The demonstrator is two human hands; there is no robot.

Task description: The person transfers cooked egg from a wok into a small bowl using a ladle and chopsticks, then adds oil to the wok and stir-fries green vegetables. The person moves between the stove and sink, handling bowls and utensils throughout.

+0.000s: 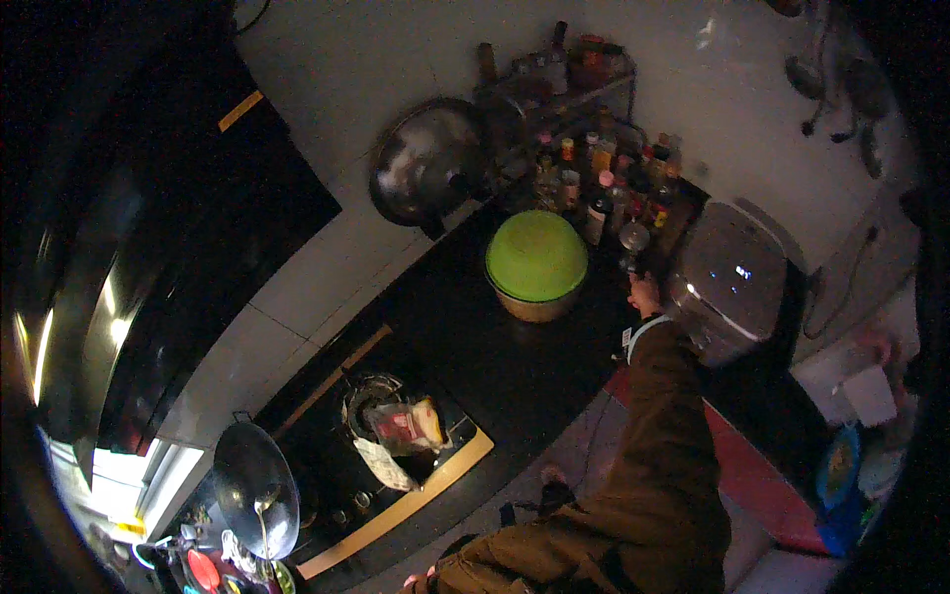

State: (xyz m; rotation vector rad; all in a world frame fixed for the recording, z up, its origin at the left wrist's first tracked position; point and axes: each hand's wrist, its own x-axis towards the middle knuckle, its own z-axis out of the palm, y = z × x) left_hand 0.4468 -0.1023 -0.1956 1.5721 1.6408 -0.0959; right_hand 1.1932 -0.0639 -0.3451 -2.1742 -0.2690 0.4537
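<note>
My right hand (644,292), in a brown sleeve with a pale band at the wrist, reaches across the dark counter. Its fingers are beside a small glass jar or cruet with a metallic top (633,236); the dim light hides whether they touch or grip anything. Left of it stands a lime-green bowl (537,255), upside down over a tan container (536,306). A silver rice cooker with a lit display (731,278) is just to its right. Only a bit of my left hand (421,578) shows at the bottom edge; what it holds is hidden.
Several sauce bottles (597,215) crowd the wall. Behind them are a rack (594,93) and a large metal lid or pan (430,163). Food packets (404,431) lie on the gas hob. A wok with a ladle (256,490) is at lower left; a range hood (148,223) hangs above.
</note>
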